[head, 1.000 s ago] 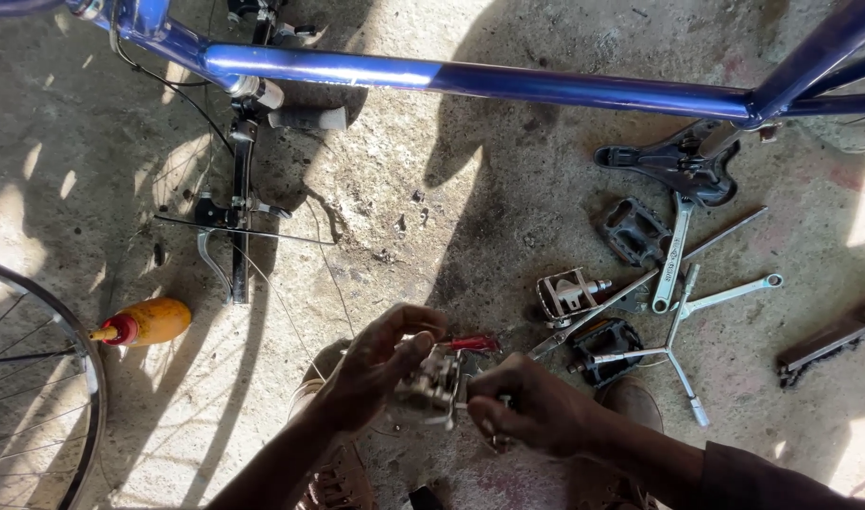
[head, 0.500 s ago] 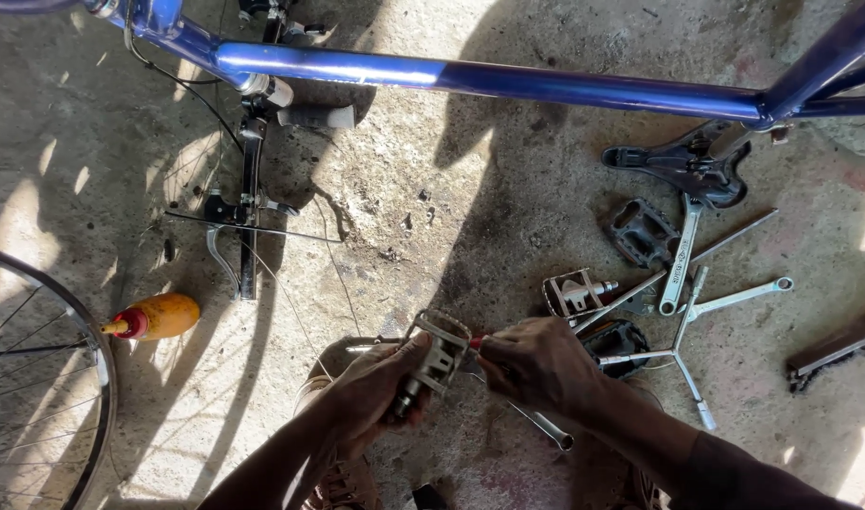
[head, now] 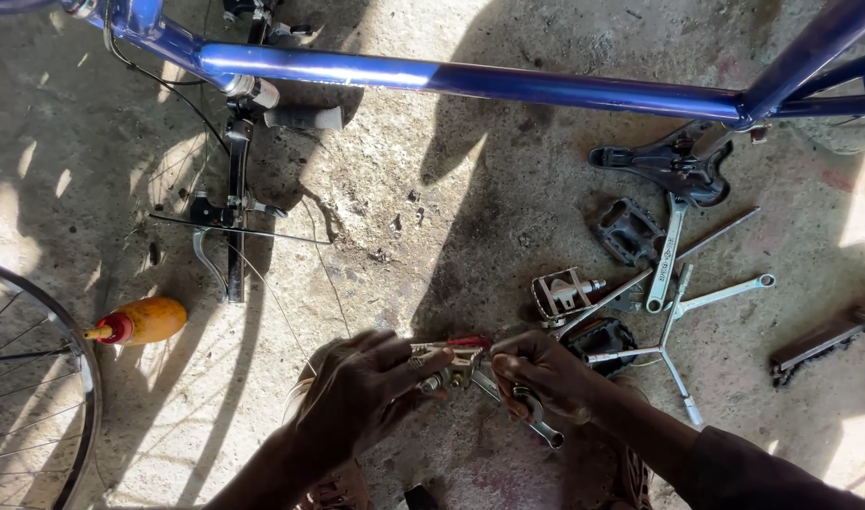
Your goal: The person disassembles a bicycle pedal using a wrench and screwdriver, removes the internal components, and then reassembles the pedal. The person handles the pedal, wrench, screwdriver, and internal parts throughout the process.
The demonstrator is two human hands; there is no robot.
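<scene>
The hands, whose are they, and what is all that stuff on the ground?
The picture comes from a camera on a person's head, looking down, so these are that person's own hands. The left hand and the right hand together hold a small metal bike part with a bit of red on it; I cannot tell exactly what it is. Above them runs a blue bike frame. On the concrete floor lie a black saddle, pedals, wrenches and an orange bottle with a red tip. A wheel shows at the left edge.
</scene>
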